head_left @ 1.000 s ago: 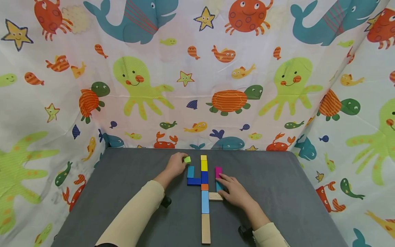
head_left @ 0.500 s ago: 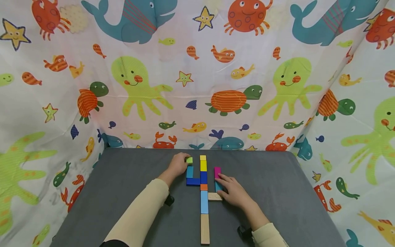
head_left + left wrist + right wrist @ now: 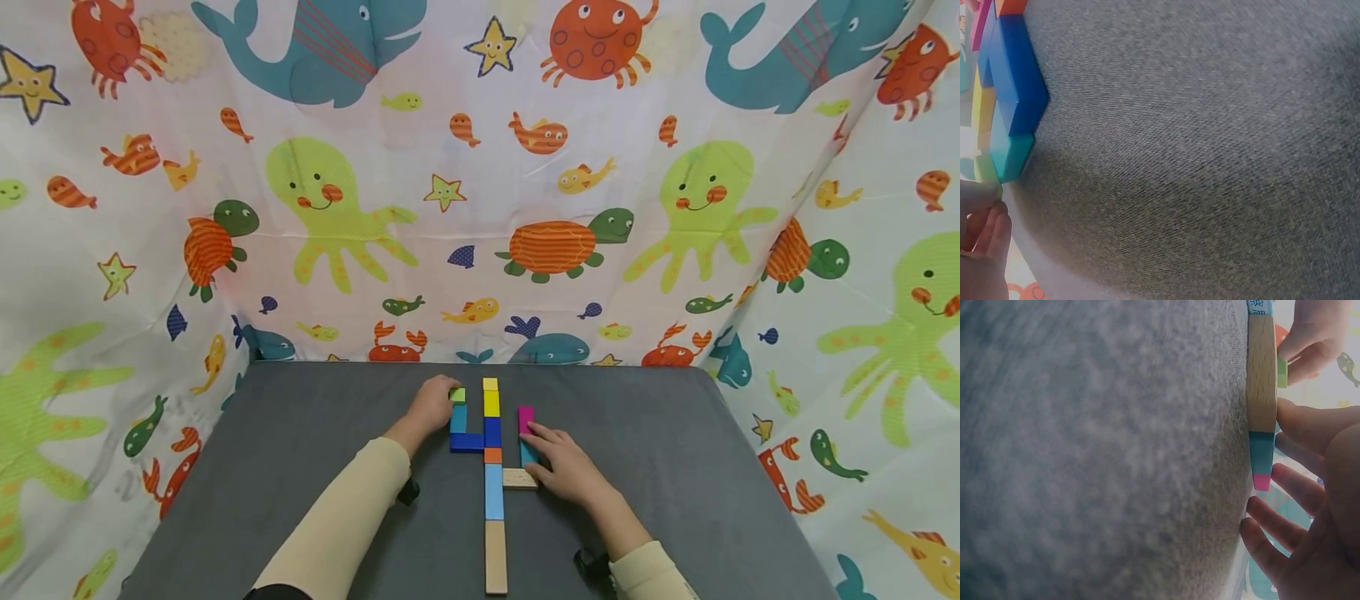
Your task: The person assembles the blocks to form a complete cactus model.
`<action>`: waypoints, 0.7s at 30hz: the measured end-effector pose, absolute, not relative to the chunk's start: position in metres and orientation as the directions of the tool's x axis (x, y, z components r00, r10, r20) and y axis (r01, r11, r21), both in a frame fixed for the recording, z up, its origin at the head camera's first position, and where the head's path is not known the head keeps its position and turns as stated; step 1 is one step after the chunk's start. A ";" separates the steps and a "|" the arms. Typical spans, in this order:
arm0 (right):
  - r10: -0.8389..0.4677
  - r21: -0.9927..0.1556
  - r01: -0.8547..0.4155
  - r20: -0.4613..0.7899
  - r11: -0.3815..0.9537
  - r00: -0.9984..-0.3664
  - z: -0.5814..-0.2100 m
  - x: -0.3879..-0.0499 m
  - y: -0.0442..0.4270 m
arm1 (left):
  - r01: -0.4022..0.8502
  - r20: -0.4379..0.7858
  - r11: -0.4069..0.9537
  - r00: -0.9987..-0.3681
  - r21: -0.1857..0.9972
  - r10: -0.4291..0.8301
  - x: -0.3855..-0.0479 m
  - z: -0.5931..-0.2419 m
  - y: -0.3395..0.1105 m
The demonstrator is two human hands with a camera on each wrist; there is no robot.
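Note:
My left hand pinches a small green block between thumb and fingers. The green block sits at the far end of a teal block, with a dark blue block on the near side. In the left wrist view the left fingertips are against the green block. My right hand lies with fingers spread beside a magenta block and a second teal block. In the right wrist view its fingertips touch the side of these blocks, near a wooden block.
Between the hands runs a straight row of blocks: yellow, blue, orange, light blue and a long plain wooden one. The grey table backs onto a sea-animal printed cloth.
My left hand has brought the green block right and slightly nearer, from beyond the teal block to its far end. The right hand stays where it was. The head view has shifted slightly.

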State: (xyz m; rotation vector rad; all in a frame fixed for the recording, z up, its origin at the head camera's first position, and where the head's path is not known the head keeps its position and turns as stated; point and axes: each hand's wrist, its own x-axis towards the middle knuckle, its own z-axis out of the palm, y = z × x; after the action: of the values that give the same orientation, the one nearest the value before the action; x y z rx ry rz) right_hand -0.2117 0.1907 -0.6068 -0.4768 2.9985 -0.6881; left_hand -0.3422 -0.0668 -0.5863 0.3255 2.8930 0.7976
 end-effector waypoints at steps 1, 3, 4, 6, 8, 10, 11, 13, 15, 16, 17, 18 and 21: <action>-0.301 -0.427 -0.288 0.039 0.857 -0.953 -0.607 -0.212 0.191 | 0.172 -0.066 0.840 -0.969 0.515 0.239 -0.342 -0.586 -0.067; -0.300 -0.423 -0.287 0.037 0.860 -0.953 -0.607 -0.211 0.191 | 0.179 -0.063 0.843 -0.968 0.507 0.243 -0.342 -0.586 -0.067; -0.298 -0.422 -0.286 0.037 0.861 -0.954 -0.607 -0.211 0.190 | 0.181 -0.061 0.843 -0.968 0.507 0.245 -0.342 -0.586 -0.067; -0.301 -0.422 -0.289 0.041 0.859 -0.953 -0.607 -0.211 0.190 | 0.188 -0.056 0.841 -0.967 0.508 0.250 -0.342 -0.587 -0.067; -0.302 -0.422 -0.289 0.038 0.859 -0.953 -0.608 -0.212 0.190 | 0.190 -0.057 0.838 -0.966 0.512 0.253 -0.343 -0.588 -0.067; -0.308 -0.423 -0.296 0.041 0.856 -0.950 -0.608 -0.212 0.189 | 0.184 -0.067 0.839 -0.965 0.512 0.253 -0.343 -0.591 -0.066; -0.312 -0.423 -0.300 0.042 0.855 -0.949 -0.609 -0.212 0.189 | 0.182 -0.071 0.839 -0.965 0.512 0.253 -0.344 -0.592 -0.066; -0.314 -0.423 -0.301 0.041 0.855 -0.949 -0.609 -0.211 0.189 | 0.178 -0.076 0.838 -0.965 0.516 0.252 -0.344 -0.593 -0.066; -0.317 -0.424 -0.306 0.045 0.853 -0.947 -0.609 -0.211 0.189 | 0.180 -0.076 0.833 -0.964 0.524 0.256 -0.344 -0.594 -0.066; -0.316 -0.422 -0.304 0.045 0.854 -0.948 -0.609 -0.211 0.190 | 0.183 -0.074 0.828 -0.963 0.529 0.260 -0.345 -0.594 -0.066; -0.314 -0.419 -0.301 0.039 0.856 -0.948 -0.608 -0.211 0.190 | 0.188 -0.071 0.823 -0.961 0.536 0.266 -0.345 -0.594 -0.066; -0.314 -0.422 -0.302 0.042 0.855 -0.949 -0.608 -0.211 0.190 | 0.195 -0.067 0.821 -0.960 0.538 0.272 -0.345 -0.594 -0.067; -0.307 -0.418 -0.292 0.033 0.860 -0.951 -0.607 -0.212 0.190 | 0.219 -0.055 0.815 -0.954 0.536 0.293 -0.345 -0.594 -0.068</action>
State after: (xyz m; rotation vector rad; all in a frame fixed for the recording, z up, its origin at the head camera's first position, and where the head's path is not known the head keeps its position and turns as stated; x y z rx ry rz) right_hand -0.2117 0.1903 -0.6074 -0.4830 2.9960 -0.6656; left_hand -0.3449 -0.0678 -0.5940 0.4062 2.8633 0.8204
